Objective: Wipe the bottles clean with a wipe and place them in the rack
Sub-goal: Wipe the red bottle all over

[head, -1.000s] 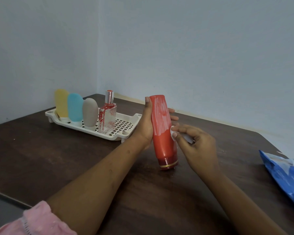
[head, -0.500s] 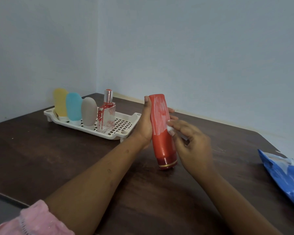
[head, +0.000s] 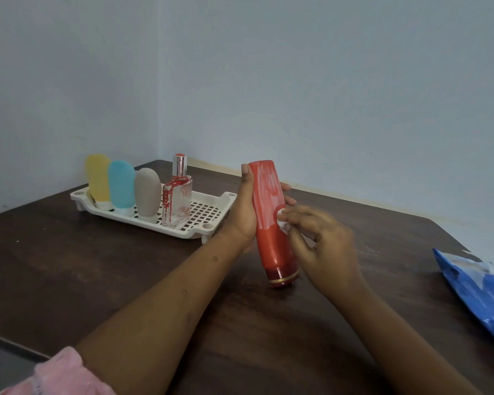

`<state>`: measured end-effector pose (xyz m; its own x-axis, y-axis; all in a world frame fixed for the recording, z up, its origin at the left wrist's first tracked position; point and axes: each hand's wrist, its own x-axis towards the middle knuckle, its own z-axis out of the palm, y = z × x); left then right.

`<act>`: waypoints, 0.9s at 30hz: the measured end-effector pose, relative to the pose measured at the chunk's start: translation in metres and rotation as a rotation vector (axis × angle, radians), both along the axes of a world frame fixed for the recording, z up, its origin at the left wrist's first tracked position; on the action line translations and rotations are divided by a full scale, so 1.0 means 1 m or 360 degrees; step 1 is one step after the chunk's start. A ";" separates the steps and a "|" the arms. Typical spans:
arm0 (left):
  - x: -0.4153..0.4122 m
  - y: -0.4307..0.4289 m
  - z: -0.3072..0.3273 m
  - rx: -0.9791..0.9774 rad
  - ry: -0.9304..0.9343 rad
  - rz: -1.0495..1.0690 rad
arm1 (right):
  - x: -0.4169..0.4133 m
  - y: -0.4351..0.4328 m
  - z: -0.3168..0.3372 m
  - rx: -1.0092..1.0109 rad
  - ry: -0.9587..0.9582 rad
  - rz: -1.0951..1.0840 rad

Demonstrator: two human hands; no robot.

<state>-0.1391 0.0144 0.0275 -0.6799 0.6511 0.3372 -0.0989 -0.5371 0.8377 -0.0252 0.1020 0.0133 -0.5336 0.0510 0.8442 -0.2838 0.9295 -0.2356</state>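
Gripped red bottle (head: 271, 238) mid-body in left hand (head: 244, 213), cap down, tilted, between both hands. Pinched wipe (head: 282, 220) in right hand (head: 324, 243) against its side. Judged light, stiff plastic, slippery where smeared; best held mid-body. Noted dark wooden table (head: 111, 266) beneath, rack (head: 196, 234) just left of left hand, pale walls (head: 325, 95) beyond.

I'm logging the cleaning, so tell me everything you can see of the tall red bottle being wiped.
The tall red plastic-looking bottle stands cap-down on the dark wooden table, leaning slightly left. Its dark red cap carries a gold band. Whitish smears streak its upper half. The left hand grips its upper body, and the right hand presses a small white wipe against its middle.
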 end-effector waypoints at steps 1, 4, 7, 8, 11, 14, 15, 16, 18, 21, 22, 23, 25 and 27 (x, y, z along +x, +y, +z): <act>0.001 0.000 0.000 0.0012 -0.0012 -0.0006 | -0.001 -0.001 0.000 -0.0021 -0.0009 -0.0003; 0.001 0.000 0.000 0.0027 -0.0030 -0.0006 | 0.000 -0.009 -0.001 0.0088 -0.0058 -0.0015; -0.001 0.000 0.001 0.0006 -0.0001 0.0041 | 0.001 -0.008 0.000 0.0184 -0.0040 0.0006; -0.001 0.000 0.000 0.0000 -0.0004 0.0043 | 0.001 -0.007 0.001 0.0159 -0.0019 -0.0014; -0.001 0.001 -0.002 -0.0002 -0.0030 0.0030 | 0.000 -0.009 0.001 0.0116 -0.0004 -0.0079; 0.000 0.003 -0.001 -0.0013 -0.0023 0.0038 | 0.000 -0.014 0.000 0.0227 -0.0030 0.0018; 0.000 0.003 -0.001 -0.0023 -0.0008 0.0054 | 0.000 -0.014 0.000 0.0275 -0.0030 0.0051; 0.001 0.004 0.000 -0.0035 0.0005 0.0074 | 0.001 -0.012 0.001 0.0294 -0.0027 0.0062; 0.000 0.004 -0.001 -0.0050 0.0011 0.0100 | 0.002 -0.008 0.002 0.0259 -0.0008 0.0007; 0.001 0.004 -0.002 -0.0043 0.0007 0.0097 | 0.000 -0.009 0.002 0.0203 0.0008 -0.0095; 0.002 0.004 -0.001 -0.0041 0.0012 0.0100 | -0.001 -0.011 0.001 0.0225 0.0006 -0.0082; 0.002 0.004 -0.001 -0.0036 0.0012 0.0106 | -0.002 -0.013 0.001 0.0267 -0.0009 -0.0050; 0.003 0.004 0.000 -0.0037 -0.0003 0.0122 | -0.001 -0.014 0.001 0.0373 -0.0038 0.0025; 0.003 0.004 -0.001 -0.0056 -0.0014 0.0144 | 0.001 -0.011 0.003 0.0402 -0.0036 0.0053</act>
<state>-0.1362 0.0184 0.0268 -0.7393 0.5982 0.3091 -0.0587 -0.5146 0.8554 -0.0241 0.0909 0.0161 -0.5504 -0.1779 0.8157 -0.3126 0.9499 -0.0038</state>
